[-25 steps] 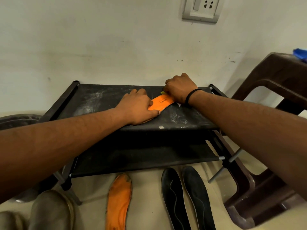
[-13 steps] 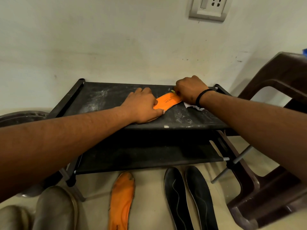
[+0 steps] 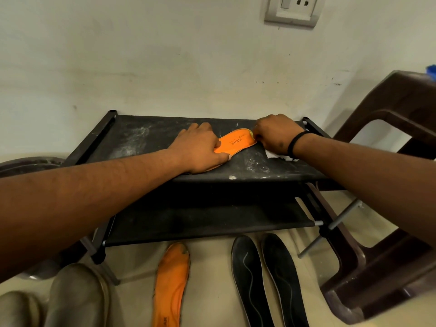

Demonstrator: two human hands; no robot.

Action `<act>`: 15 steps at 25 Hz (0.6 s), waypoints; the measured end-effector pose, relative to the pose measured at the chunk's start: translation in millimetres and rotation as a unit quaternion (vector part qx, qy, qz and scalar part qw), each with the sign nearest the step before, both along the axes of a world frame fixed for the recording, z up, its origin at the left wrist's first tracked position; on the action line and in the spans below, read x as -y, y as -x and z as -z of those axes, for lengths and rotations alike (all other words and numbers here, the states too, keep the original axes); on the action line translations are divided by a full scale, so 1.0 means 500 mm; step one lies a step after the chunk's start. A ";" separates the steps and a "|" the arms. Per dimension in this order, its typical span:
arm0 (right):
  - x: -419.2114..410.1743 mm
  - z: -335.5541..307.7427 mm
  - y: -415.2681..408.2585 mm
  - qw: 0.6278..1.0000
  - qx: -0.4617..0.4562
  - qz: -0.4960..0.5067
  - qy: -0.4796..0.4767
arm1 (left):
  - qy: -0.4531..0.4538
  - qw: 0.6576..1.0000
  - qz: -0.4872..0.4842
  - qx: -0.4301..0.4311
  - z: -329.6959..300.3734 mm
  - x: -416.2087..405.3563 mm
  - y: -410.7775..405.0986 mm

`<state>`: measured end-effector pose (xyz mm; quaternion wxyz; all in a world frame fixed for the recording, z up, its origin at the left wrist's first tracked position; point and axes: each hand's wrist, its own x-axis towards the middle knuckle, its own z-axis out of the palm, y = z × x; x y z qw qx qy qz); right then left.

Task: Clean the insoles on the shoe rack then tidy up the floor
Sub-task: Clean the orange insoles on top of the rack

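Fingers (image 3: pixel 207 138) on rightward-angled insole (image 3: pixel 237 143)

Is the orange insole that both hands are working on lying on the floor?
No, that orange insole lies on the shoe rack's top shelf, pressed by the left hand while the right hand works its end.

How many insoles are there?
4: one orange foam insole on the black shoe rack under both hands, one orange insole and two black insoles on the floor.

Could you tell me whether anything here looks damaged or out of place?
The shoe rack has white dusty smears on its top shelf. On the floor, the orange insole shows dark, worn patches at its toe, beside two black insoles.
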<state>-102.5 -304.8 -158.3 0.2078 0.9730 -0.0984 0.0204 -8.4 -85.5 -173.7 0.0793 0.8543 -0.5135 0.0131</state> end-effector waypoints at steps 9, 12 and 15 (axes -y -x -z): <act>-0.025 -0.005 0.032 0.996 -0.001 -0.086 -0.030 | -0.014 1.000 0.002 0.000 -0.002 0.001 -0.003; -0.037 -0.002 0.033 0.992 0.008 -0.115 -0.054 | -0.011 1.000 0.003 0.003 0.000 0.001 -0.004; -0.049 0.002 0.028 0.989 0.019 -0.132 -0.067 | -0.011 1.000 0.005 0.006 0.001 0.003 -0.004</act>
